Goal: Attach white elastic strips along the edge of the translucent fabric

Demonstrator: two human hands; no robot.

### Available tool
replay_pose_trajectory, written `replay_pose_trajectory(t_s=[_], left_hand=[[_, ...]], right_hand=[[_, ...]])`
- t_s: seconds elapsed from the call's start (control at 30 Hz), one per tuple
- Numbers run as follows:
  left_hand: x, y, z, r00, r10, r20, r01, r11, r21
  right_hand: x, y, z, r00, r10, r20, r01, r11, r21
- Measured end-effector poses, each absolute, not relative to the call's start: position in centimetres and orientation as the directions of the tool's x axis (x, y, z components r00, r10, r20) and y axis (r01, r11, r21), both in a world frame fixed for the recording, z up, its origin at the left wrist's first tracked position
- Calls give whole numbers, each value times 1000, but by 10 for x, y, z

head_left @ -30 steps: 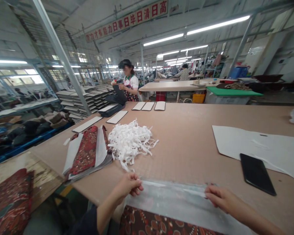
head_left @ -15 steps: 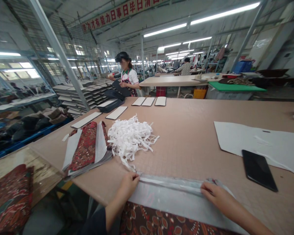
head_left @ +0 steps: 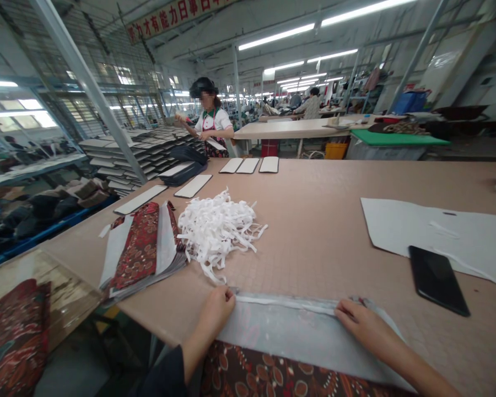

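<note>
In front of me lies a patterned fabric piece [head_left: 252, 369], its grey-white underside [head_left: 281, 333] turned up along the far side. A narrow white strip [head_left: 273, 301] runs along that far edge. My left hand [head_left: 218, 309] is closed at the left corner, fingertips pinched by the strip's end. My right hand [head_left: 355, 320] pinches the strip near the right end, resting on the fabric. A tangled heap of white strips [head_left: 219, 229] lies just beyond my left hand. Left of the heap is a stack of folded patterned fabric pieces [head_left: 143, 248].
A black phone [head_left: 438, 280] overlaps a white board [head_left: 421, 223] on the right of the brown table [head_left: 310, 220]. Pale, dark-edged panels [head_left: 193, 186] lie at the far left. A co-worker [head_left: 210, 121] stands beyond them. More patterned fabric [head_left: 14, 331] sits lower left.
The white strip now lies straighter along the fabric's edge, and my right hand has shifted slightly left. The co-worker's held panel has turned. The whole view has tilted a little.
</note>
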State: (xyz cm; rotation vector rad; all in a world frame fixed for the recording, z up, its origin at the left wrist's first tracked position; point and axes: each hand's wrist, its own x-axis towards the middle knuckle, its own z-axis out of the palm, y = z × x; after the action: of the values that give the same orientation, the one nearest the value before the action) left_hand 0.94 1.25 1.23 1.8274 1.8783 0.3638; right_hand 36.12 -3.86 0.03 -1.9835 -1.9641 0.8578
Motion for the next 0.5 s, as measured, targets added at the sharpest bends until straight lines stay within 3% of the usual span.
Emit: replay_pose_trajectory(t_s=[0.2, 0.3, 0.37, 0.5], left_hand=[[18, 7, 23, 23, 988, -150, 913, 41, 405], [27, 0, 31, 110, 994, -10, 979, -106, 176], [32, -6, 35, 264, 963, 56, 965, -264, -15], [38, -14, 34, 508, 861, -24, 831, -497, -250]], right_hand=[[354, -38, 8, 3, 970, -244, 867, -124, -483], [352, -37, 11, 20, 972, -233, 886, -126, -447], [352, -34, 13, 27, 974, -226, 888, -128, -442], [355, -25, 18, 23, 964, -265, 880, -146, -453]])
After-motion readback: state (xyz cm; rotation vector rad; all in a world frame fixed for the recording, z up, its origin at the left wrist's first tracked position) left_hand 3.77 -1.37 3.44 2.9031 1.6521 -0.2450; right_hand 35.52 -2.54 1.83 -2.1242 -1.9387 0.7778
